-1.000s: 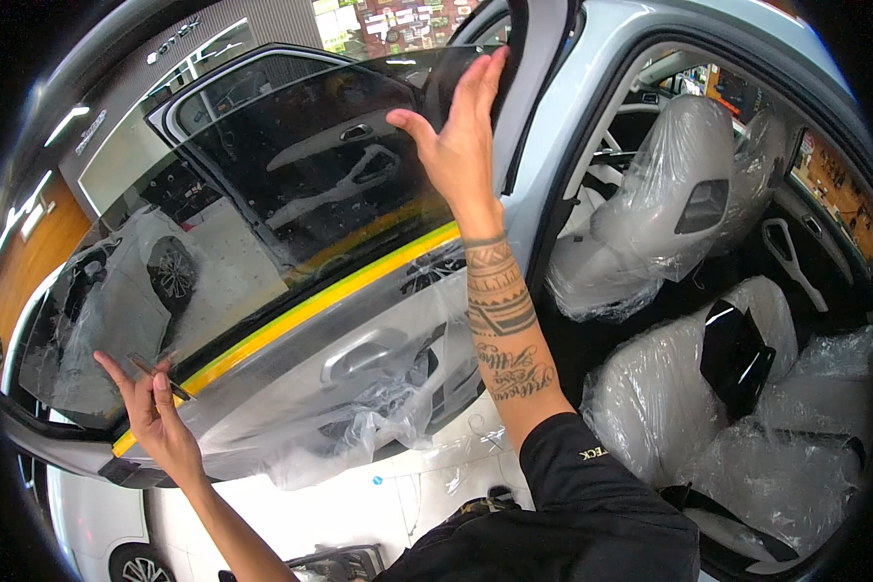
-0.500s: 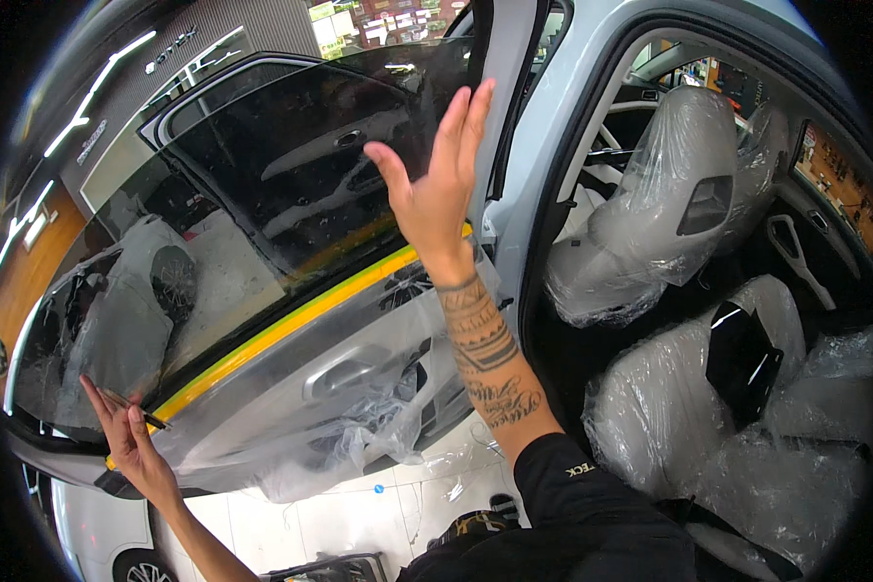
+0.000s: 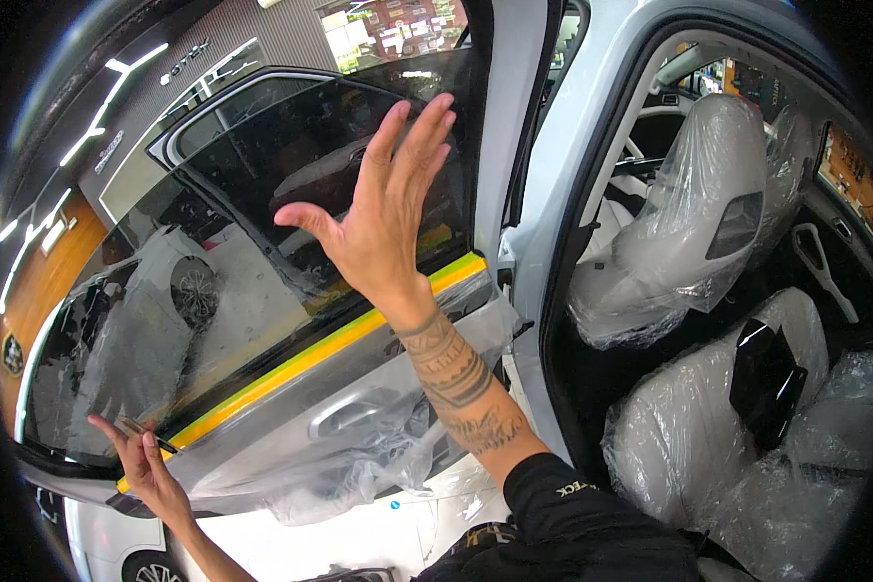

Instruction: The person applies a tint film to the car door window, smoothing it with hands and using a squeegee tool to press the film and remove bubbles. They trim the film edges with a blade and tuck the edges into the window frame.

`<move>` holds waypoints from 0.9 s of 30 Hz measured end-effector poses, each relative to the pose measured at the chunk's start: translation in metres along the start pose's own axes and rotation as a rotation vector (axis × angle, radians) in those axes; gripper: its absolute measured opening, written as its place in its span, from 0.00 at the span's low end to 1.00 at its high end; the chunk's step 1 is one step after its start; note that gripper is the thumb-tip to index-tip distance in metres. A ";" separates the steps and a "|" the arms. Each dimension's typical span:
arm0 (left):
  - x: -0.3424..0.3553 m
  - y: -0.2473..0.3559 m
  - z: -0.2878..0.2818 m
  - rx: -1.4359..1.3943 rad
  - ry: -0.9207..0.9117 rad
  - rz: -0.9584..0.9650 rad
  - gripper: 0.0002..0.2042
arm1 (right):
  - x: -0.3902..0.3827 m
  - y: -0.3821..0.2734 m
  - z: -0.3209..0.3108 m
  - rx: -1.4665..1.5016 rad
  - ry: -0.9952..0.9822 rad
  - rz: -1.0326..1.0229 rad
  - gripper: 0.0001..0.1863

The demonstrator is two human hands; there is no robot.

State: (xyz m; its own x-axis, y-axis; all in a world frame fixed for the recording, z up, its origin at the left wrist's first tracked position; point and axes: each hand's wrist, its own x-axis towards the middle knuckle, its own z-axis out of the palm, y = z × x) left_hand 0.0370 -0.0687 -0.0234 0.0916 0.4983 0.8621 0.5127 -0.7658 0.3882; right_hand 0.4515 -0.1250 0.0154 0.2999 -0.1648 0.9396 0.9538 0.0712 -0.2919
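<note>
A dark tinted window [image 3: 252, 252] fills the frame of the car door, with wet-looking wrinkles in the film toward its lower left corner. My right hand [image 3: 383, 209] is open, palm toward the upper part of the glass, thumb and fingers spread; I cannot tell if it presses on the pane. At the lower left corner my left hand [image 3: 150, 475] is closed round a thin, dark-ended tool [image 3: 167, 445], its index finger stretched toward the glass. Yellow tape [image 3: 301, 367] runs along the window's lower edge. Below it, clear plastic sheeting [image 3: 359, 470] hangs over the grey door panel [image 3: 354, 412].
To the right, the car's door opening [image 3: 563, 281] shows a front seat [image 3: 718, 175] and a rear seat [image 3: 650, 427] in clear plastic. A shiny black sheet [image 3: 764, 373] lies on the rear seat. Another car's wheel [image 3: 153, 567] stands at the lower left.
My right hand has moved left across the window, its fingers still spread. The left hand stays at the lower corner with the tool. The whole view has shifted slightly.
</note>
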 end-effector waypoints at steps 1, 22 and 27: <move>0.000 -0.001 -0.001 0.003 -0.003 -0.001 0.11 | -0.003 0.001 -0.004 0.035 -0.005 0.009 0.66; 0.000 -0.012 -0.004 0.157 -0.017 0.116 0.14 | 0.025 0.012 0.015 0.037 0.217 -0.026 0.49; 0.002 -0.013 -0.006 0.218 -0.026 0.093 0.14 | -0.004 0.011 -0.012 0.233 0.211 -0.033 0.48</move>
State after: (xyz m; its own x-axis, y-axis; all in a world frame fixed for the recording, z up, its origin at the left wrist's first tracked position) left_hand 0.0254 -0.0600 -0.0254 0.1677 0.4422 0.8811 0.6732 -0.7043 0.2253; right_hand 0.4608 -0.1352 0.0068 0.2892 -0.3695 0.8831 0.9404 0.2820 -0.1900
